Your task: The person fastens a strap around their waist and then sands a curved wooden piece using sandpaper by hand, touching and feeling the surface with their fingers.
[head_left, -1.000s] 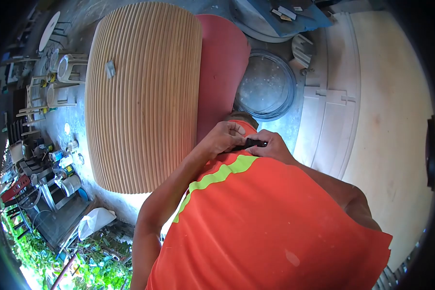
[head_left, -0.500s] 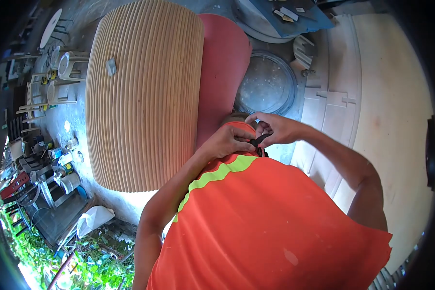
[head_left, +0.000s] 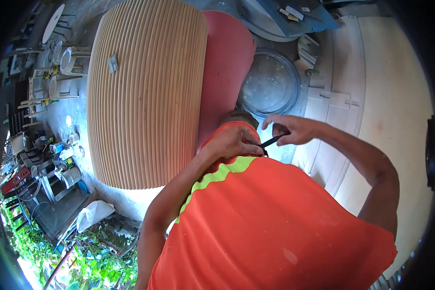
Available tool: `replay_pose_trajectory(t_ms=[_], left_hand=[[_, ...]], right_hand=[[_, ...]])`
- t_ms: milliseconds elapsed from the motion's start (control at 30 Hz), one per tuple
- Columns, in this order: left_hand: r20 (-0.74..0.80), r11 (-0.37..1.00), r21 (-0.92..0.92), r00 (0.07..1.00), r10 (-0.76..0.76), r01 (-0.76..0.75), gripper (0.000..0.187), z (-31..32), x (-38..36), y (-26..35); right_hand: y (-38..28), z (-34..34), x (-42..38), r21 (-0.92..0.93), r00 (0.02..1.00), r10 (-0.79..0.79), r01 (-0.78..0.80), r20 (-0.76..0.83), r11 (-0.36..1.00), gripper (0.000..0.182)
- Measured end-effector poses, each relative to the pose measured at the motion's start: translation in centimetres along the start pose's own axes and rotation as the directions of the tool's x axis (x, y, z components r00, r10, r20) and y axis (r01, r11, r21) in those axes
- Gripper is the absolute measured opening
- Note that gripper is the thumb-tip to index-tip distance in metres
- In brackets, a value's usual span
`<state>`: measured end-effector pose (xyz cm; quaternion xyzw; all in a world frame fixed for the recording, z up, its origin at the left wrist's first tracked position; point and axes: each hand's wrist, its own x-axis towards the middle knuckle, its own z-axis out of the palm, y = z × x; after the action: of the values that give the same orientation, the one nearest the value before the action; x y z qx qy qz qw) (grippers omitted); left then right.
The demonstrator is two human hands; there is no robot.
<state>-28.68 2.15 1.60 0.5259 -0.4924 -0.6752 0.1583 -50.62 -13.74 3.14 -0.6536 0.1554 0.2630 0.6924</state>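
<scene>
At the front of my orange shirt (head_left: 275, 212) with its yellow-green stripe, both hands are on a narrow black strap (head_left: 273, 140). My left hand (head_left: 234, 141) lies against the shirt, fingers closed at the strap's left end, where a small dark part shows below. To the right, my right hand (head_left: 295, 130) pinches the other end between thumb and finger, with its remaining fingers curled. The strap is stretched at a slant between the hands. What it is fixed to is mostly hidden by my left hand and the shirt.
A ribbed wooden slat panel (head_left: 147, 96) stands left of me, beside a red curved surface (head_left: 227, 53). Beyond lies a coil of wire (head_left: 295, 87) on the floor. Pale boards (head_left: 391, 121) line the right. White stools (head_left: 72, 60), cans and a white bag (head_left: 94, 215) are at left.
My right hand has moved right, away from my left hand, drawing out a longer piece of black strap between them. My left hand has stayed nearly in place.
</scene>
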Motion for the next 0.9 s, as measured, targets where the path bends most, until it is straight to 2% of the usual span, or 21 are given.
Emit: replay_pose_trajectory(t_ms=[67, 167, 200, 267, 300, 367, 433, 500, 567, 633, 667, 733, 767, 800, 833, 867, 900], left_hand=[[0.018, 0.999, 0.024, 0.999, -0.04, 0.04, 0.027, 0.1, 0.2, 0.1], [-0.017, 0.997, 0.072, 1.0, 0.008, -0.007, 0.022, -0.9, -0.5, -0.9], [-0.018, 0.998, 0.061, 1.0, 0.001, 0.0, 0.022, -1.1, -0.9, -1.8], [-0.153, 0.991, 0.117, 0.985, 0.083, -0.065, 0.02, -1.3, -1.2, -3.5], [-0.156, 0.992, 0.111, 0.985, 0.08, -0.063, 0.02, -1.3, -1.3, -3.4], [-0.106, 0.971, 0.23, 0.99, 0.097, -0.07, 0.019, -1.6, -1.5, -2.6], [-0.128, 0.966, 0.254, 0.988, 0.087, -0.052, 0.019, -1.2, -1.5, -1.7], [-0.15, 0.961, 0.275, 0.986, 0.073, -0.03, 0.019, -1.0, -1.6, -0.9], [-0.147, 0.952, 0.263, 0.982, -0.122, 0.157, 0.019, -0.9, -1.9, -0.4], [-0.104, 0.961, 0.244, 0.989, -0.109, 0.132, 0.019, -1.2, -1.8, -1.3], [-0.06, 0.969, 0.222, 0.994, -0.097, 0.108, 0.02, -1.4, -1.6, -1.7], [-0.033, 0.979, 0.186, 0.996, -0.081, 0.086, 0.019, -1.4, -1.1, -1.7], [-0.001, 0.986, 0.154, 0.998, -0.065, 0.064, 0.018, -1.7, -0.8, -1.6], [-0.007, 0.986, 0.154, 0.998, -0.064, 0.064, 0.018, -2.0, -0.7, -1.8], [0.031, 0.994, 0.058, 0.995, -0.096, 0.095, 0.016, -2.2, -0.5, -2.1], [0.076, 0.991, -0.037, 0.989, -0.125, 0.128, 0.017, -2.3, -0.4, -2.3], [0.078, 0.992, -0.034, 0.989, -0.122, 0.125, 0.017, -2.3, -0.2, -2.8]], right_hand=[[0.6, 0.9, -0.2, 0.052, 0.998, 0.01, -0.006, -0.07, 0.999, 0.049], [0.3, 2.1, 0.0, -0.057, 0.979, 0.074, -0.087, -0.191, 0.995, 0.037], [0.8, 2.7, 0.3, -0.053, 0.981, 0.078, -0.089, -0.18, 0.995, 0.037], [2.0, 3.9, 0.9, -0.242, 0.957, -0.105, 0.039, -0.269, 0.969, 0.029], [1.1, 4.5, 1.3, -0.214, 0.948, -0.102, 0.037, -0.301, 0.976, 0.032], [0.1, 5.6, 2.1, -0.225, 0.951, -0.136, 0.074, -0.277, 0.971, 0.034], [-0.7, 5.8, 2.6, -0.193, 0.956, -0.105, 0.052, -0.273, 0.98, 0.035], [-0.7, 5.9, 3.0, -0.257, 0.971, -0.049, -0.013, -0.235, 0.966, 0.036], [-0.1, 5.8, 3.3, -0.195, 0.967, -0.029, -0.021, -0.252, 0.981, 0.038], [-0.3, 5.4, 3.6, -0.185, 0.966, 0.115, -0.159, -0.231, 0.97, 0.03], [-0.8, 5.2, 3.6, -0.189, 0.966, 0.115, -0.16, -0.232, 0.969, 0.03], [-2.0, 4.6, 3.7, -0.179, 0.956, 0.256, -0.28, -0.147, 0.943, 0.032], [-2.0, 4.6, 3.7, -0.189, 0.957, 0.251, -0.276, -0.146, 0.942, 0.032], [-1.6, 5.0, 3.4, -0.125, 0.961, 0.173, -0.203, -0.214, 0.971, 0.031], [-1.1, 5.6, 3.1, -0.063, 0.953, 0.102, -0.125, -0.284, 0.99, 0.03], [-0.4, 6.4, 3.0, 0.043, 0.927, 0.169, -0.164, -0.336, 0.986, 0.027], [0.0, 7.1, 3.0, 0.044, 0.925, 0.169, -0.164, -0.34, 0.985, 0.027]])
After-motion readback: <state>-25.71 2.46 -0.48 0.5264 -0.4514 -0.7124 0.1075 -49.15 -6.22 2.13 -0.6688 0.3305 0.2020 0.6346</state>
